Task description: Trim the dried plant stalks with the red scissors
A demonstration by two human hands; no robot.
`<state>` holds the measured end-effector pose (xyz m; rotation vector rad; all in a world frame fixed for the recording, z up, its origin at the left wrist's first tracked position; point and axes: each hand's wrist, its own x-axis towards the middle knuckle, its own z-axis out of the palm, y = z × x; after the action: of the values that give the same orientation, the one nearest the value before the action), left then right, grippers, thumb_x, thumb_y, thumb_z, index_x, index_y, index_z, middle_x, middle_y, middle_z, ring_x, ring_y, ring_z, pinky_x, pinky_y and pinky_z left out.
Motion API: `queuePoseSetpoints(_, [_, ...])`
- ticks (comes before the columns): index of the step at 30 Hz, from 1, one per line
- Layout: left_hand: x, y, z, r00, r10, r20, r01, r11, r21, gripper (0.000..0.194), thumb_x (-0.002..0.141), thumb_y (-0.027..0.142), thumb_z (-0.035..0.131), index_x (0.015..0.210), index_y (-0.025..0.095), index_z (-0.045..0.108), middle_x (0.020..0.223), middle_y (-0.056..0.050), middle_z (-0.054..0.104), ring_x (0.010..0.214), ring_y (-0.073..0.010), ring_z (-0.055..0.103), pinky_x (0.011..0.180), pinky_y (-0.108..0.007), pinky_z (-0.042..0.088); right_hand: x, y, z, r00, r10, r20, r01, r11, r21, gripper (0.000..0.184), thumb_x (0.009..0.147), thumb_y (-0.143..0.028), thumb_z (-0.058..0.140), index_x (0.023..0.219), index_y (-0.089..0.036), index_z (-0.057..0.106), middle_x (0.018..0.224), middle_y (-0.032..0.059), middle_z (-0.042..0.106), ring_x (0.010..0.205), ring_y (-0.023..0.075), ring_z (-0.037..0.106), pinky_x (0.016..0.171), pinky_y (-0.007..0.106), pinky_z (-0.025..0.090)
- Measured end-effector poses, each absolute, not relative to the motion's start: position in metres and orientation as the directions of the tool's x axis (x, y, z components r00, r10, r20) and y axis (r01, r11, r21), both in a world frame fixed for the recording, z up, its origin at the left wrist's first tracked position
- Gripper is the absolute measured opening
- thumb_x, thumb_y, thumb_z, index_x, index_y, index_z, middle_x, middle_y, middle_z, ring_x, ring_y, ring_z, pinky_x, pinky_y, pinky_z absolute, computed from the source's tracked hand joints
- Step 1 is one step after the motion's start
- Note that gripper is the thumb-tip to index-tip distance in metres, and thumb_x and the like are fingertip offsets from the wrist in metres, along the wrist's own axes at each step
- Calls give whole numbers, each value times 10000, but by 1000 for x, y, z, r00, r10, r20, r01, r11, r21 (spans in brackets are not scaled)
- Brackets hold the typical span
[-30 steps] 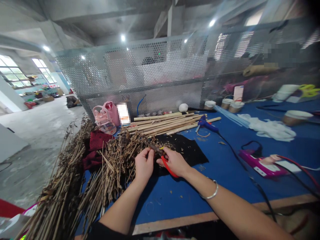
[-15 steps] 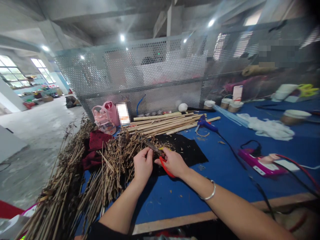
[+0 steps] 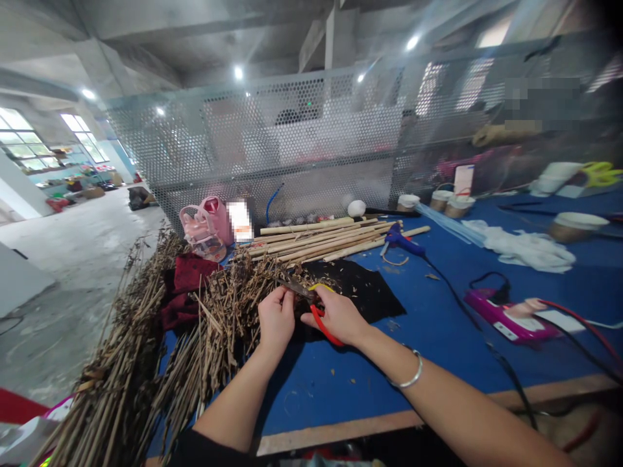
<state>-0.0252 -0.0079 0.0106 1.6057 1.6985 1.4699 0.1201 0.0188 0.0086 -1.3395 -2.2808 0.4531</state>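
My right hand [image 3: 341, 316] is wrapped round the red and yellow handles of a pair of scissors [image 3: 318, 318]. Their dark metal blades point up and left, over the dried plant heads. Close beside the blades, my left hand [image 3: 276, 318] is closed, thumb against fingers; whatever it pinches is too small or hidden to name. Left of that hand lies a heap of dried plant stems [image 3: 221, 324] with brown, curled tops. Beyond both hands a black cloth [image 3: 374, 292] carries small plant scraps.
Peeled wooden sticks [image 3: 321, 240] lie behind the cloth, beside a blue glue gun [image 3: 403, 241]. A purple power strip [image 3: 511, 318] with cables sits on the right of the blue table [image 3: 370, 389]. A pink bag [image 3: 209, 224] stands at the back left, before a perforated metal screen [image 3: 292, 143].
The scissors' yellow handle has shifted up and shows more, so the handles look farther apart. My left hand has moved slightly left.
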Motion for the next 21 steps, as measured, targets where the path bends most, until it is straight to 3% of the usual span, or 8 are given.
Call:
queuePoseSetpoints(8, [-25, -8, 11, -261, 888, 379, 514, -205, 833, 274, 819, 296, 416, 681, 152, 605, 563, 16, 543, 528, -90, 450, 520, -187, 334, 120, 21, 5, -420, 884, 205, 728, 463, -506, 322, 739, -503, 531, 824, -195, 489, 698, 2, 579, 582, 121, 522, 517, 218, 295])
queuePoseSetpoints(15, [-27, -5, 9, -262, 895, 360, 515, -186, 837, 295, 809, 332, 427, 747, 148, 648, 594, -3, 592, 542, -103, 489, 540, -201, 365, 123, 27, 4, -413, 896, 159, 744, 433, -508, 353, 702, -556, 546, 730, -205, 520, 642, -11, 575, 534, 110, 496, 481, 210, 268])
queuePoseSetpoints(21, [-36, -1, 10, -263, 908, 325, 585, -117, 802, 234, 758, 329, 511, 751, 160, 673, 698, -34, 663, 616, -135, 569, 616, -241, 422, 134, 41, 0, -327, 927, 185, 695, 368, -618, 338, 707, -534, 526, 712, -196, 521, 610, -16, 554, 519, 103, 465, 475, 197, 282])
